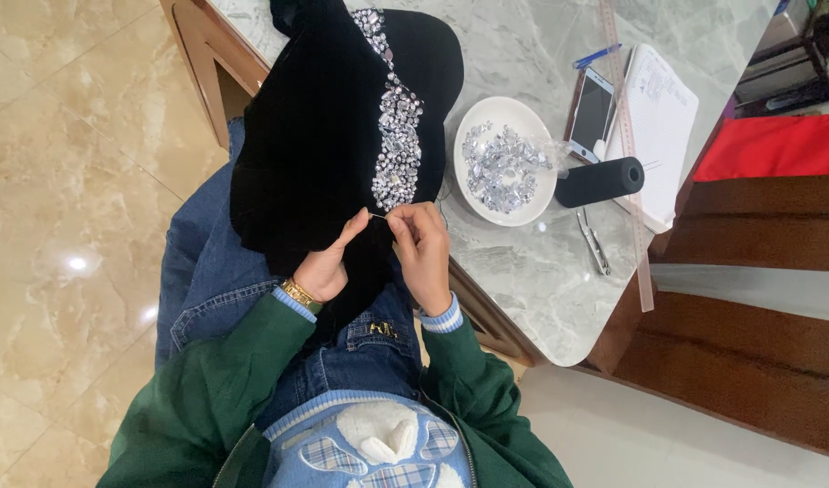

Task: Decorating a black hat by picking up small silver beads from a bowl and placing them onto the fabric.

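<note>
Left hand [329, 262] pinches a thin needle [378, 215] between thumb and forefinger, tip end pointing toward 3 o'clock. Gold wristband [297, 292] on that wrist. Right hand [423, 248] sits just beside it at 3 o'clock, fingers curled and closed near the needle's other end; fingertips of both hands nearly touch. Whether the right hand actually grips the needle or a thread, cannot tell, too small.

Black velvet fabric [315, 136] drapes from the tabletop [541, 271] edge down over the lap, directly at 12 o'clock from both hands. Its lower end passes under the left hand. Strip of clear rhinestones [396, 136] runs down the fabric, ending just above the fingertips.

White bowl [505, 158] of loose rhinestones stands on the marble tabletop at 2 o'clock from the right hand, just beside the fabric edge. Black thread spool [600, 181] lies on its side at 3 o'clock of the bowl, touching or nearly touching its rim. Small snips [593, 240] lie at 6 o'clock of the spool. Phone [592, 113] at 12 o'clock of the spool, white notepad [663, 126] to its right. Long clear ruler [627, 154] runs across the notepad and down past the tabletop edge.

Person wears green sleeves and blue jeans [207, 262]; tiled floor [62, 181] at 9 o'clock.
</note>
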